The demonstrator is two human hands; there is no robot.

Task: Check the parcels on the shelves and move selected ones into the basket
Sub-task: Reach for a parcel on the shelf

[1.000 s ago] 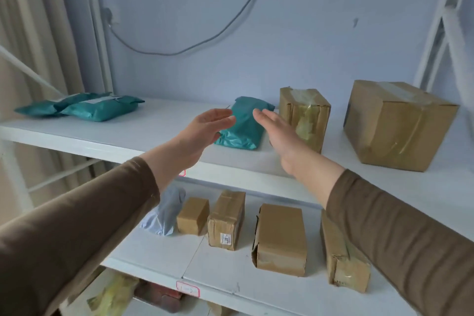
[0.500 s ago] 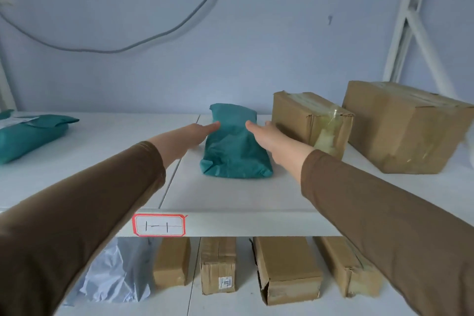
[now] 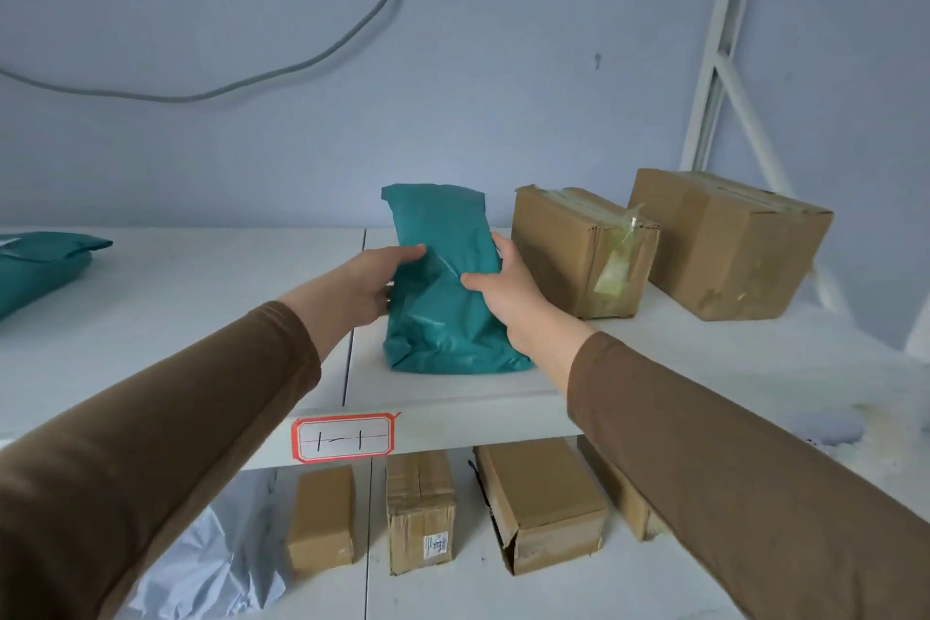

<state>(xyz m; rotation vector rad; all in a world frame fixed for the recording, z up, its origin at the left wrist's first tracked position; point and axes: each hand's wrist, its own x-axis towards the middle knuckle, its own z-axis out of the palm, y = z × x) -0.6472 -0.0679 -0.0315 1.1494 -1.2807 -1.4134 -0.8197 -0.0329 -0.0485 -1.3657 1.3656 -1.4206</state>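
Far left on the upper shelf (image 3: 176, 297) there's a teal mailer (image 3: 40, 267) lying flat, and in the middle the left hand (image 3: 362, 287) and right hand (image 3: 508, 297) both have their fingers wrapped around a teal parcel (image 3: 448, 297), one on each side, tipped up with its bottom edge resting on the shelf. Just right of it sit a taped cardboard box (image 3: 573, 252) and then a bigger box (image 3: 724, 247). Below the red-bordered label (image 3: 343, 437), the lower shelf holds a pale plastic bag (image 3: 211, 564) and a row of small cardboard boxes (image 3: 420, 509).

Parcel storeroom: labelled white shelving (image 3: 453, 433) (taped cartons (image 3: 578, 252)).
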